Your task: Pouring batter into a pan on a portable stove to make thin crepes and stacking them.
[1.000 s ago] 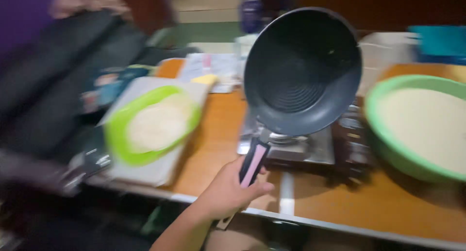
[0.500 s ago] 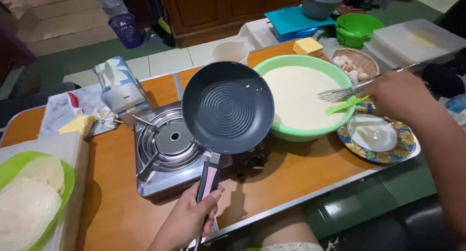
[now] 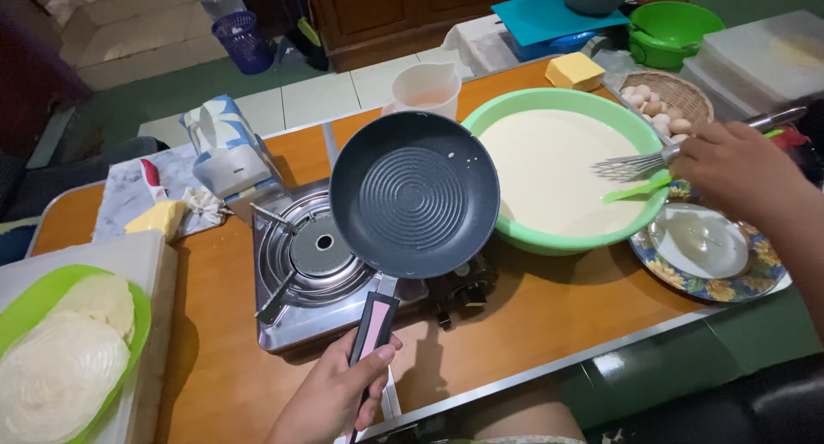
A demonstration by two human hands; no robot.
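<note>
Dark ridged frying pan (image 3: pixel 414 193), empty, pink-black handle at 6 o'clock gripped by left hand (image 3: pixel 330 399) fingers; right hand (image 3: pixel 730 165) fingers clasp whisk (image 3: pixel 639 163) over batter bowl (image 3: pixel 562 238).

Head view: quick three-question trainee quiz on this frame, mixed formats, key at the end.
1. True or false: the frying pan sits flat on the stove burner.
2. Which hand grips the pan's handle? A) left hand B) right hand
3. Fill in: the whisk has its wires in the ____ bowl of batter.

Key: 1 false, it is held up, offset toward the bowl. 2 A. 3 green.
</note>
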